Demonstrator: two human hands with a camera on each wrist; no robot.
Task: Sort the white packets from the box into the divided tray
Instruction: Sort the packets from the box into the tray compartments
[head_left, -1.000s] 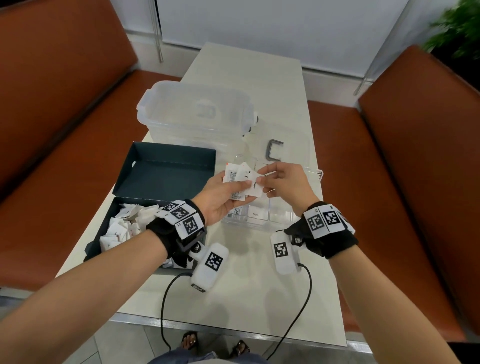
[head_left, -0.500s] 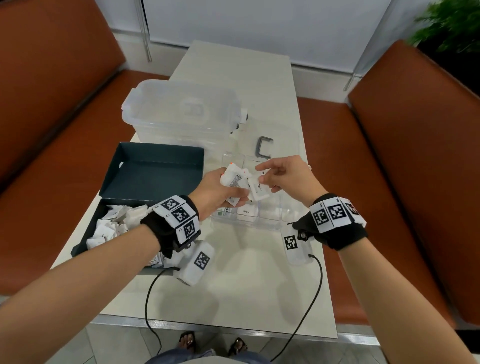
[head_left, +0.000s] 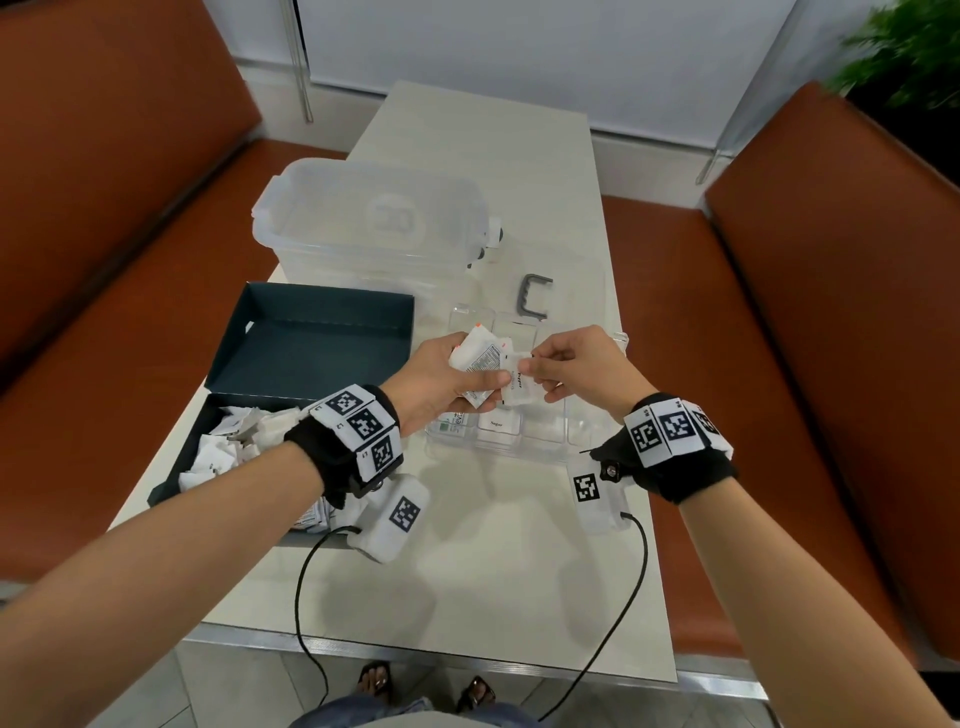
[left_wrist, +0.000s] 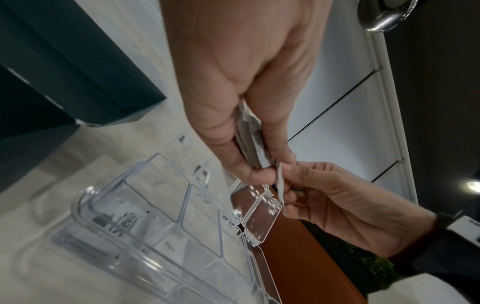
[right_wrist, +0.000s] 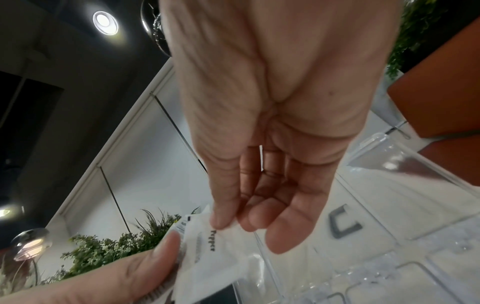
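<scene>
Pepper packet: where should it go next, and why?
Probably the right hand should pull the pepper packet free of the left hand's bunch and drop it into an empty compartment of the clear divided tray, since the Sugar packet fills another.

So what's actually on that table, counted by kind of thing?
Dark box: 1
Clear lidded tub: 1
Clear divided tray: 1
Grey handle: 1
White packets: too heaped and bunched to count
Total: 4, packets aside
</scene>
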